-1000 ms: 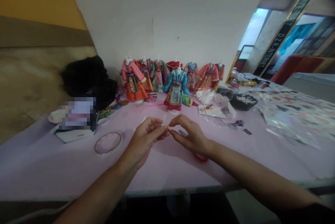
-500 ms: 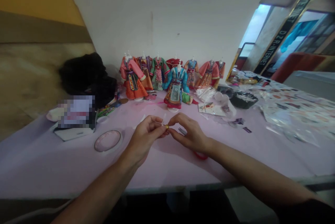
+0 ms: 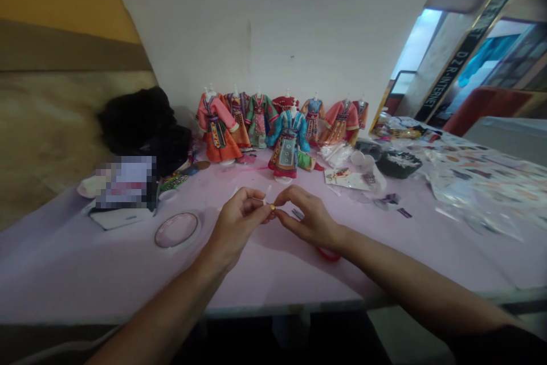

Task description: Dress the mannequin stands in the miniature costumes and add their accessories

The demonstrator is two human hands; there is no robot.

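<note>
Between my two hands, above the table, is a small gold-coloured piece (image 3: pixel 272 207), too small to make out exactly. My left hand (image 3: pixel 241 216) pinches it from the left with thumb and fingertips. From the right, the thumb and forefinger of my right hand (image 3: pixel 311 218) close on the same piece. Under my right hand lie scissors, their blades (image 3: pixel 298 214) and red handle (image 3: pixel 328 254) partly hidden by the hand. Straight ahead stands a small doll's dress form in a blue robe (image 3: pixel 288 143).
Several more dressed forms, one in pink and orange (image 3: pixel 217 128), line the wall. A roll of tape (image 3: pixel 176 230) lies on the pink table (image 3: pixel 265 282) at left, near a black bag (image 3: pixel 139 123). Plastic bags (image 3: pixel 474 205), a card (image 3: pixel 347 178) and scraps spread over the right side.
Both hands stay almost in place. The gold-coloured piece has turned slightly between the fingertips, and the view has shifted a little.
</note>
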